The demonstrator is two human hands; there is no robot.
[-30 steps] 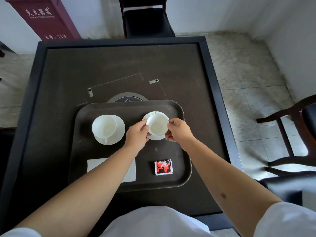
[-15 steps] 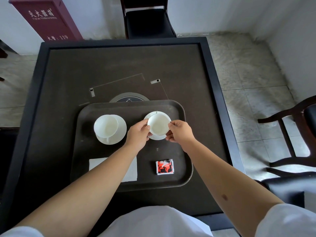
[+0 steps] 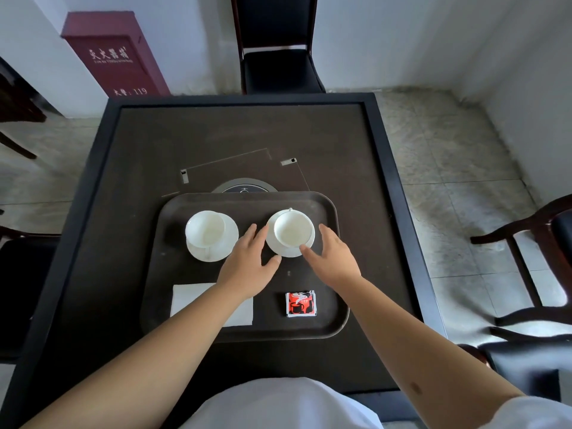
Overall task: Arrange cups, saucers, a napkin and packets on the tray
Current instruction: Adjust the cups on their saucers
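Both hands lay spread and holding nothing, the left hand [image 3: 247, 267] and right hand [image 3: 332, 261] flanking the right cup [image 3: 292, 232], which sat on its saucer [image 3: 280, 250] on the tray [image 3: 334, 317]. Drawing them straight back, I judged, would avoid nudging the cup off centre.

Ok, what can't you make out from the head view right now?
- Napkin: its middle and right part are hidden under the left forearm.
- Packets: stacked, so their count is unclear.
- Left cup: its handle is too small and pale to place.
- Round dial on the table: mostly behind the tray rim.
- Right chair: cut off by the frame edge.
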